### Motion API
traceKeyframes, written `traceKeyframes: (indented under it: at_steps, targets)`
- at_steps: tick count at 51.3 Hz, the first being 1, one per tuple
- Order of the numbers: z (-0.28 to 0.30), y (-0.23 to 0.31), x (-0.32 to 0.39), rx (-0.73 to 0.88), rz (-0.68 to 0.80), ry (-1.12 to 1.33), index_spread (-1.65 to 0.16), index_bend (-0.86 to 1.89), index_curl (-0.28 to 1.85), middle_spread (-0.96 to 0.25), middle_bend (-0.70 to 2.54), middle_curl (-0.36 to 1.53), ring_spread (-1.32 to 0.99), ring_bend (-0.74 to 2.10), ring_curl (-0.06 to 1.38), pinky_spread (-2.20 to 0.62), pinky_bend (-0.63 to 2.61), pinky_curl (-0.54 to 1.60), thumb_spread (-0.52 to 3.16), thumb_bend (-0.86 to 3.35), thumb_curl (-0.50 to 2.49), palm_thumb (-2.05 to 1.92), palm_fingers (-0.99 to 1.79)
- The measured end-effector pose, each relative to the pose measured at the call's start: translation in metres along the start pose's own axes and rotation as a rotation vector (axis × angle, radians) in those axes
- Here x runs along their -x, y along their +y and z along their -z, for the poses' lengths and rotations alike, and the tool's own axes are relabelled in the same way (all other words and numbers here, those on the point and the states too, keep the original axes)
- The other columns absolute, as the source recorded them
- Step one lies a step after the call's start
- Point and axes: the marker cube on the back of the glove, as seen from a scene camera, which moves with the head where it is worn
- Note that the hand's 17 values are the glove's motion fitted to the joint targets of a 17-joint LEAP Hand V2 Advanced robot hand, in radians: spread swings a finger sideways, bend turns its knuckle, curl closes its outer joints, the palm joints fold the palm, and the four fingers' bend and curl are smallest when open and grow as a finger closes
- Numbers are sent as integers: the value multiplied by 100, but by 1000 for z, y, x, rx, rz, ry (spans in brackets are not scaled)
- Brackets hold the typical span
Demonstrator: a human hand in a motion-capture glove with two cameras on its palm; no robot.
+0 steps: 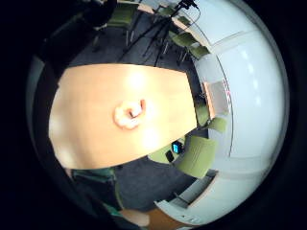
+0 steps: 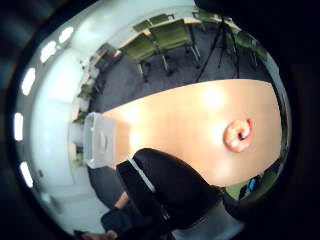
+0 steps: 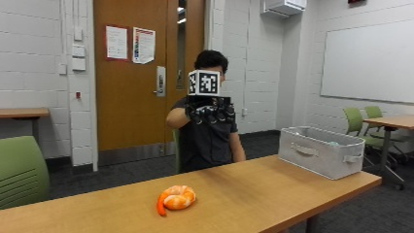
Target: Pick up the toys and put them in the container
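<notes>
Orange toy shrimp (image 3: 176,198) alone on the surface (image 3: 259,194), container (image 3: 320,150) well apart.
Your raised right hand (image 3: 210,111) holds nothing, fingers hanging relaxed; carry it carelessly and the soft toy may drop short.

The room is evenly bright under overhead lights, which leave pale glare patches on the wooden table (image 3: 271,189) around the orange toy (image 3: 176,197), whose shadow is only a faint smudge beneath it. From the palm views everything bends hard toward the rim, with a black border all round. The gloved right hand (image 3: 210,111), raised at twelve o'clock from the toy, looks soft and slightly blurred.
</notes>
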Motion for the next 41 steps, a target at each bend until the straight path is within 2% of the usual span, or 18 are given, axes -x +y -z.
traceKeyframes:
  at_steps: [13, 30, 41]
  targets:
    - [-90, -16, -52, 133, -26, 3, -29, 6, 26, -10, 24, 44, -23, 47, 30, -3, 94, 34, 95, -11, 11, -16, -10]
    - [-181, -8, -83, 203, -131, -53, -28, 10, 21, -10, 21, 43, -23, 43, 30, -2, 93, 34, 96, -10, 11, -15, -11]
    - [-215, -1, -98, 289, -261, -60, -29, 13, 22, -9, 18, 42, -21, 35, 29, -2, 90, 33, 95, -11, 11, -15, -11]
